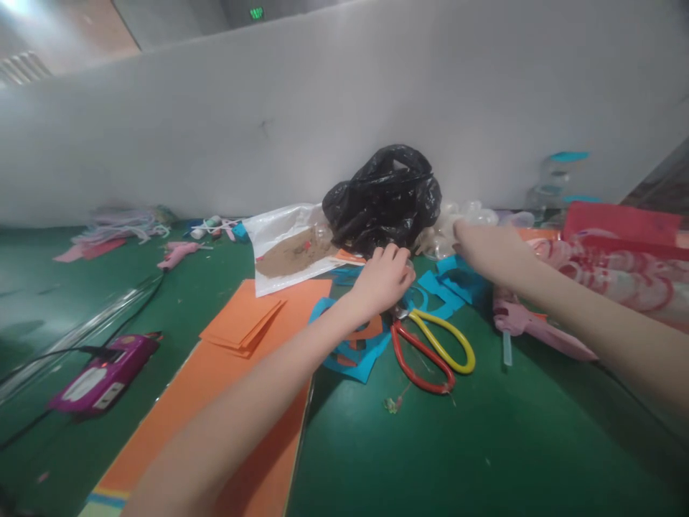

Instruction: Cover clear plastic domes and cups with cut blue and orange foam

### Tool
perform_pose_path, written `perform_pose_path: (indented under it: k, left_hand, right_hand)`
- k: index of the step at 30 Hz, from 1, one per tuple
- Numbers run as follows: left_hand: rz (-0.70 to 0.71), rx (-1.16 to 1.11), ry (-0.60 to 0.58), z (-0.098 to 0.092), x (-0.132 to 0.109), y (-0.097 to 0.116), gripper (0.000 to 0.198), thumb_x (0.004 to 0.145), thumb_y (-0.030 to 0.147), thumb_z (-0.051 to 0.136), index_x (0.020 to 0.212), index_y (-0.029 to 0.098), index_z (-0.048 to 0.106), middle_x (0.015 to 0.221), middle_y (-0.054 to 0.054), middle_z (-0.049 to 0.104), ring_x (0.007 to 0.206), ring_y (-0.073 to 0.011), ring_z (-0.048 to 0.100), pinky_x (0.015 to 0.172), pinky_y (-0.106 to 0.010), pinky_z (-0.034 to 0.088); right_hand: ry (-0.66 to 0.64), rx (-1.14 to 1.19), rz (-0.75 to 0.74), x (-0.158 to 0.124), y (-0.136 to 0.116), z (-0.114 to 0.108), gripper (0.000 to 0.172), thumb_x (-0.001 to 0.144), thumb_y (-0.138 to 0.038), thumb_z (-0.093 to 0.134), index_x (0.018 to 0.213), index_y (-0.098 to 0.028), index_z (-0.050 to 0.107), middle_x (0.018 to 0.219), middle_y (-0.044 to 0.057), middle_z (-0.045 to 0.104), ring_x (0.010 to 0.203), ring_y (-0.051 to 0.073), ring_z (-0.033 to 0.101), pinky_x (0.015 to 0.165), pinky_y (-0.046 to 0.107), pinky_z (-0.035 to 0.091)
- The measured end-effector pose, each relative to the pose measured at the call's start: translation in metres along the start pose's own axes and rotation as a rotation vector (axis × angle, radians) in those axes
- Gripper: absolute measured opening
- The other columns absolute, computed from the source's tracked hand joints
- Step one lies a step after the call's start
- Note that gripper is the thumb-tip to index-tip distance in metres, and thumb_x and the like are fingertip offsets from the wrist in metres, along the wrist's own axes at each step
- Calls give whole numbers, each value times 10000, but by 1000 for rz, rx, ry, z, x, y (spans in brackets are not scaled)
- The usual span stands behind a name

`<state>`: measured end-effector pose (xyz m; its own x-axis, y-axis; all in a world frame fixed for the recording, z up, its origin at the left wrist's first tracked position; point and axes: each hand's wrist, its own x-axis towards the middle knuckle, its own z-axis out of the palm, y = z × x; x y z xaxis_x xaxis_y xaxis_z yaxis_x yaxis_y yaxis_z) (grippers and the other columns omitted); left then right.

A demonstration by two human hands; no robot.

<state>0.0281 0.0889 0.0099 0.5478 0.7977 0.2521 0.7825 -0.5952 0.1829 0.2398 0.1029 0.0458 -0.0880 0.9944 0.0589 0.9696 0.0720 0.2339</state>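
My left hand (383, 276) is at the middle of the table, fingers bent, just in front of a black plastic bag (385, 197) and over the blade end of scissors with red and yellow handles (442, 343). Whatever lies under its fingers is hidden. Further right, my right hand (476, 248) reaches toward clear plastic pieces (463, 219) beside the bag; its fingers are blurred and partly hidden. Blue cut paper scraps (363, 362) lie around the scissors. A white sheet (266, 233) with brown powder on it touches the bag's left side.
Orange paper (242, 402) lies at the front left, with a purple power strip (108, 373) beyond it. Pink glue guns (180, 253) rest at the left and under my right forearm. Red-patterned plastic packs (624, 273) are at the right, before a white wall (215, 136).
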Motion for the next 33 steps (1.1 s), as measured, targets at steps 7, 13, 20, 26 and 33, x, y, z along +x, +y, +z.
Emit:
perform_pose_path:
  k: [7,13,20,26,33]
  left_hand:
    - [-32,-15,-25,8,7,-6,185,987,270,516,1134,163,548,1184,-133,600,1095,-289,576,981,-437,477]
    - [-42,-70,-61,4,8,-5,114,966,221,540,1066,165,549,1103,-116,632,1066,-286,591,944,-420,480]
    - [53,-352,96,-12,5,-11,204,966,299,574,1134,190,538,1135,-89,600,1065,-239,595,936,-362,473]
    - [-33,-583,42,-37,-39,6,271,919,370,661,1116,205,576,1114,-61,642,1040,-220,600,922,-351,481]
    - [-50,-701,-229,-52,-130,36,267,936,395,665,1172,275,629,1177,-37,628,1114,-222,584,963,-359,469]
  right_hand:
    - [28,37,-3,3,3,1,367,1043,-310,345,1168,-103,621,1151,277,702,1002,380,700,676,373,422]
    - [14,114,24,13,10,1,362,1003,-311,412,1067,-111,707,1072,257,733,958,342,698,695,367,432]
    - [132,510,151,6,17,-29,335,984,-339,469,1055,-140,730,909,126,761,808,229,670,743,327,451]
    - [144,955,207,-52,4,-41,371,915,-484,586,975,-163,762,561,-19,518,523,129,432,525,284,355]
    - [-56,1200,55,-136,-30,-24,492,766,-692,664,921,-252,822,796,48,728,779,234,645,668,334,495]
